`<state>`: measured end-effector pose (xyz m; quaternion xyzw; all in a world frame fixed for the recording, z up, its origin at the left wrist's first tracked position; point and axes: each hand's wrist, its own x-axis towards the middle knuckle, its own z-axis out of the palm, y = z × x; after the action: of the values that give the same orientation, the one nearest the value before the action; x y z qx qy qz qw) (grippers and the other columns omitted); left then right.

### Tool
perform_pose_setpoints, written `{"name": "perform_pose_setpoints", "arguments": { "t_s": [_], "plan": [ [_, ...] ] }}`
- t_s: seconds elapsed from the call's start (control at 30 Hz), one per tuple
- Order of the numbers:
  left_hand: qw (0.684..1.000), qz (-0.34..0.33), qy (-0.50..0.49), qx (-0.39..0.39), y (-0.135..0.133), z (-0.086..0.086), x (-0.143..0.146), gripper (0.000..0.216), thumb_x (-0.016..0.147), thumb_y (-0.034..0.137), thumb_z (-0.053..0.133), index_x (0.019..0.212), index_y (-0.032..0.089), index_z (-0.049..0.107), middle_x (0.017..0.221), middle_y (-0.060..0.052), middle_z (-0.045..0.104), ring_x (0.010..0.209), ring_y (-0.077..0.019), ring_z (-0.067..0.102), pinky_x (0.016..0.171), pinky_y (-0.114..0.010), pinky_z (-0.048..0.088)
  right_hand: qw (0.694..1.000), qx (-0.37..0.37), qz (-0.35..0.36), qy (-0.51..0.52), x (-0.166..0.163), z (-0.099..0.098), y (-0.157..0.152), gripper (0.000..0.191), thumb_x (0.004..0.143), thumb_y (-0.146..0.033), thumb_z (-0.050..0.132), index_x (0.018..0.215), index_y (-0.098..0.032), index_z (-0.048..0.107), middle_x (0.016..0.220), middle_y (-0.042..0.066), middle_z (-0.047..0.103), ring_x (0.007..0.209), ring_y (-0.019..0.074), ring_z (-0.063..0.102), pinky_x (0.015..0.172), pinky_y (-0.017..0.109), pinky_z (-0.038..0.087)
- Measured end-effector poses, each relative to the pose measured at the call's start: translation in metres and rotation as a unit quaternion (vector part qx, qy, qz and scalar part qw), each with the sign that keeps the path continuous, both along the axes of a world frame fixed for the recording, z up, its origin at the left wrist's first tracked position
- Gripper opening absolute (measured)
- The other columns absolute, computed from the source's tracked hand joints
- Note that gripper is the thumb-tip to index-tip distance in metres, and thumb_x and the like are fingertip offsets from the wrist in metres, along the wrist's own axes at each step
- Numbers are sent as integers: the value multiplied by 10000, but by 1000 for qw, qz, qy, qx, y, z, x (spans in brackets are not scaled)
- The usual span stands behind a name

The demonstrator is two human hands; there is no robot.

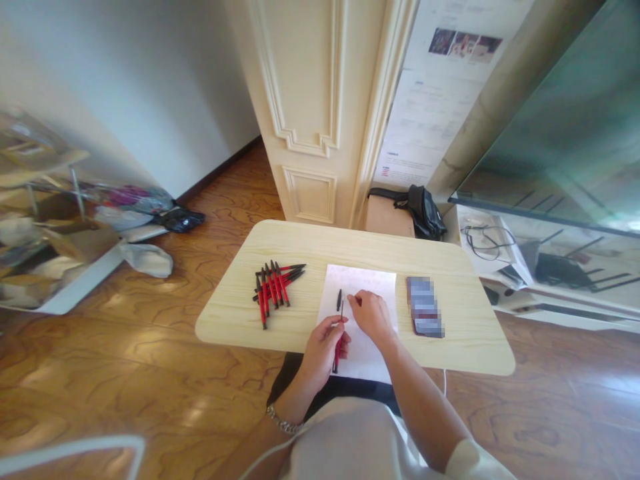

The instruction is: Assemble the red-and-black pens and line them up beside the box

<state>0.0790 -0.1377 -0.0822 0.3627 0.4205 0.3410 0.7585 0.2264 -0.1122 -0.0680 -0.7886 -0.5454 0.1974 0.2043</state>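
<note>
My left hand (325, 347) is closed around the red barrel of a pen (337, 353), and a thin dark refill (342, 308) sticks up from its top end. Just right of the refill, my right hand (371, 312) has its fingers curled together in a pinch; whatever is between the fingertips is too small to make out. A black pen piece (339, 299) lies on the white paper (360, 280) beyond my left hand. Several red and black pens (273, 287) lie in a crisscrossed group on the table's left side.
A phone (425, 307) with a blurred screen rests right of the paper on the light wooden table (230, 320). Behind stand a cream panelled door (305, 87) and a black bag (425, 213). Shelves with bags and boxes (75, 240) are at left, a large screen (565, 127) at right.
</note>
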Motion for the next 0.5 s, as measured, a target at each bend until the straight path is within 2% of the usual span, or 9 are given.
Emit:
{"name": "perform_pose_setpoints", "arguments": {
  "t_s": [0.1,0.23,0.43,0.5],
  "plan": [
    [1000,-8,-2,0,0,1,2,355,784,433,601,1021,171,568,634,12,585,451,-92,514,421,-203,402,991,37,32,124,1,6,-13,393,893,-453,411,751,-186,661,712,47,665,651,153,571,597,255,360],
    [1000,-15,-12,10,-3,-1,7,356,799,426,589,1040,165,568,652,2,586,468,-96,519,431,-209,413,960,46,70,268,-1,5,-27,248,823,-395,524,796,-193,666,747,10,675,674,136,579,606,232,397],
    [999,-43,-9,13,-9,-5,11,348,810,432,580,1041,172,573,669,-7,585,503,-102,531,445,-210,426,934,90,-50,343,16,-4,-13,277,790,-408,524,791,-157,639,718,43,678,593,134,577,537,234,403],
    [999,-50,-10,11,-10,-5,10,348,811,437,579,1039,174,576,672,-9,586,506,-103,531,448,-212,430,935,95,-73,333,26,-3,-5,308,793,-430,514,801,-154,650,718,52,685,580,137,580,520,233,394]
  ]
}}
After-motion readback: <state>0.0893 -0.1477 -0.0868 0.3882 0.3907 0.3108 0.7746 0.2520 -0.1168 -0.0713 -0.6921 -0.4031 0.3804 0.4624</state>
